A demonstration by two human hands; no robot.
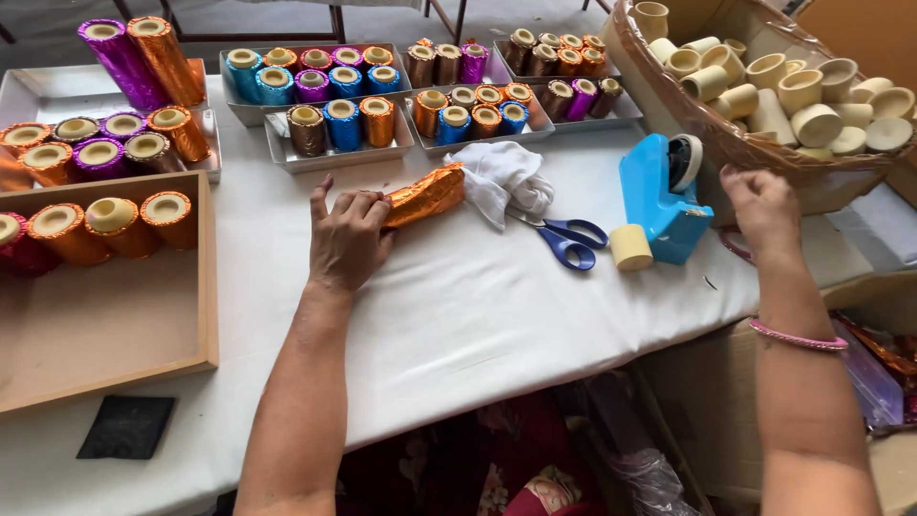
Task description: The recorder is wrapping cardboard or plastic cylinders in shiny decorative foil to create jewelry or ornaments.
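Left forearm runs up from bottom edge, bare, angled slightly right. Left hand (348,236) palm down, knuckles toward camera, fingers curled, thumb splayed left. Right forearm rises along right side, pink bangle at wrist. Right hand (762,205) lifted, back of hand facing camera, fingers bent, reaching up and away. Hands well apart.

The orange foil tube (425,196) is shiny and crinkly. It lies on its side on the table (458,306), near the far edge, tilted so one end points up to the right. The left hand (346,239) holds its near end. Its far end touches a white cloth (501,180). The blue tape holder (661,199) stands toward the table's right edge, with the right hand (764,205) just beside it.
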